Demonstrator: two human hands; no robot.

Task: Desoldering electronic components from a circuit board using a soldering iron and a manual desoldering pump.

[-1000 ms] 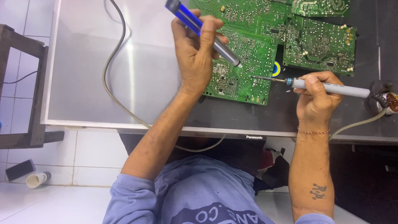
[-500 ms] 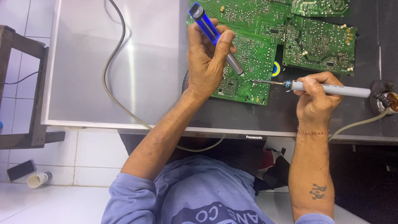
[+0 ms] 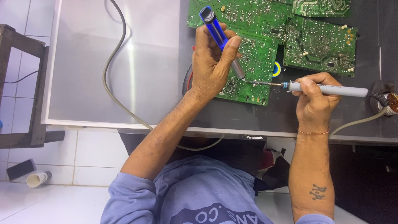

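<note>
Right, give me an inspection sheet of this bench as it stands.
Surface: dark flat panel with a pale reflective sheet.
Job's things: green circuit board; blue desoldering pump; grey soldering iron, tip on the board.
Clutter: second green circuit board; yellow-blue roll.
Grippers: left hand shut on the pump; right hand shut on the iron.
Cables: grey cable across the sheet.
Surroundings: white tiled floor; wooden stool.

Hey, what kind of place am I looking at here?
Likely an electronics repair bench: green circuit boards lie on a flat screen panel, the right hand holds a soldering iron, the left hand a blue desoldering pump.
</note>
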